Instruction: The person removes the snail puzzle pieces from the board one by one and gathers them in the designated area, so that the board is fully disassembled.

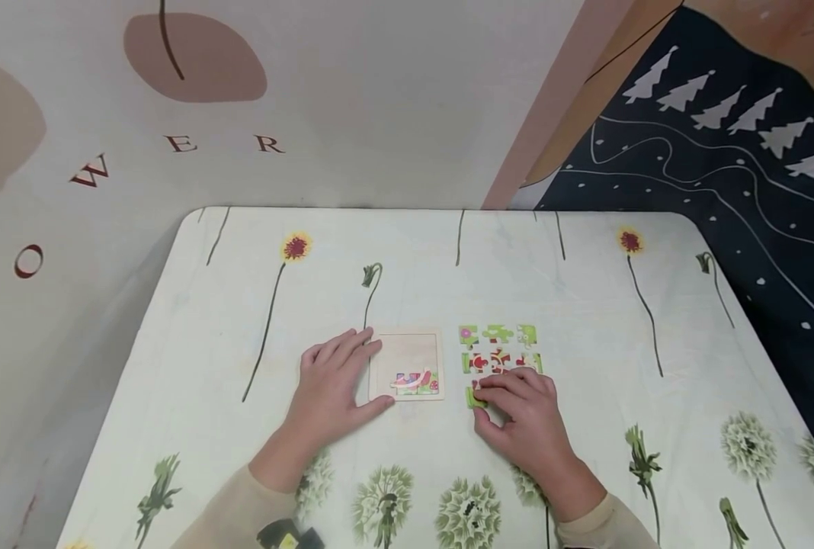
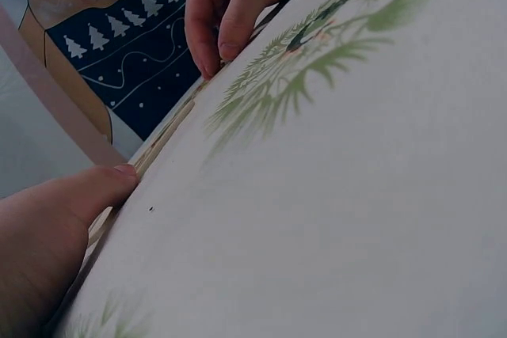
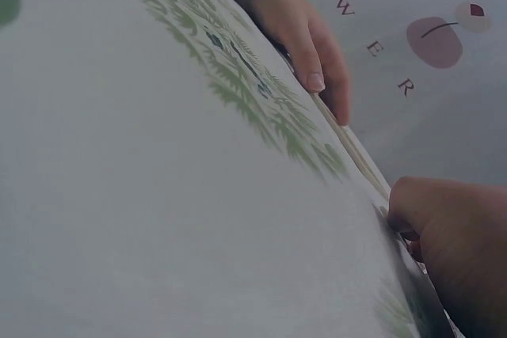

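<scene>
A shallow wooden puzzle tray (image 1: 407,348) lies on the cloth, with a few joined picture pieces (image 1: 417,383) in its lower right part. My left hand (image 1: 334,385) rests spread along the tray's left side, fingertips on the edge and thumb at the lower left corner. Right of the tray, loose jigsaw pieces are laid out in rows, green ones (image 1: 498,333) at the top and red-and-green ones (image 1: 477,362) below. With thumb and index finger my right hand (image 1: 523,412) pinches a green puzzle piece (image 1: 472,398) at the lower left; its other fingers cover nearby pieces.
A white cloth (image 1: 208,450) printed with flowers and dandelions covers the table. Behind the table's far edge stands a light wall (image 1: 379,99) with printed letters; a dark panel with white trees (image 1: 722,152) is at the right.
</scene>
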`<state>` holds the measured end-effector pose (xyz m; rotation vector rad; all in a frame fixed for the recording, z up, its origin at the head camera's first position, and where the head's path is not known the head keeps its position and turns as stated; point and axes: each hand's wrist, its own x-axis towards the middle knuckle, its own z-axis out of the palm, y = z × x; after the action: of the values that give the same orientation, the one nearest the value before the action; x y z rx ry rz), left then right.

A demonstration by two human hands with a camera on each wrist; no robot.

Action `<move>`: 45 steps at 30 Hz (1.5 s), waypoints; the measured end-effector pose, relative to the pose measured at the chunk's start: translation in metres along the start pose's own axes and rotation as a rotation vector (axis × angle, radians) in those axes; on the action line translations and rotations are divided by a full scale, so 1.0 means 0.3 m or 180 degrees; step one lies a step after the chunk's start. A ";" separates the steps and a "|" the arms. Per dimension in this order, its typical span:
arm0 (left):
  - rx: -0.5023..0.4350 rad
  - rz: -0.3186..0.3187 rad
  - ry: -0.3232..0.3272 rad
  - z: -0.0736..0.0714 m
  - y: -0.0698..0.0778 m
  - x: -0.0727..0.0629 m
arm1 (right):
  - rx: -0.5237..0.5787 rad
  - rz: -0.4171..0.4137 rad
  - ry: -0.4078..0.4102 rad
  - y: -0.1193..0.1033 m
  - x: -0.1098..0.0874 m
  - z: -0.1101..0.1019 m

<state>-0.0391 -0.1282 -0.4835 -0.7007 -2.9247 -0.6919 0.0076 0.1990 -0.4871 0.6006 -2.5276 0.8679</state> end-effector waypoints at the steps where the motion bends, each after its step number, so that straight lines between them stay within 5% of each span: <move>1: 0.0005 0.0002 0.0001 -0.001 -0.001 0.000 | 0.0005 0.0011 -0.0004 -0.001 0.000 0.000; 8: 0.0007 -0.0001 -0.0038 -0.004 0.001 0.001 | 0.0005 0.0009 0.0056 -0.001 0.002 0.004; 17: -0.0031 -0.0022 -0.0005 0.000 0.004 -0.005 | 0.0264 -0.0198 0.0622 -0.021 0.057 0.032; 24: 0.0004 -0.0007 -0.0010 -0.005 0.009 -0.004 | 0.0246 -0.0369 0.0371 -0.074 0.101 0.077; 36: 0.0012 -0.0007 -0.0034 -0.007 0.013 -0.004 | -0.0226 -0.0211 -0.0531 -0.171 0.144 0.162; 45: 0.0007 0.0010 0.0003 -0.005 0.011 -0.005 | -0.0276 -0.0089 -0.0633 -0.178 0.143 0.172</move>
<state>-0.0364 -0.1267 -0.4811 -0.7043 -2.9225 -0.6885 -0.0123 0.1161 -0.4780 0.7247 -2.7107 0.7161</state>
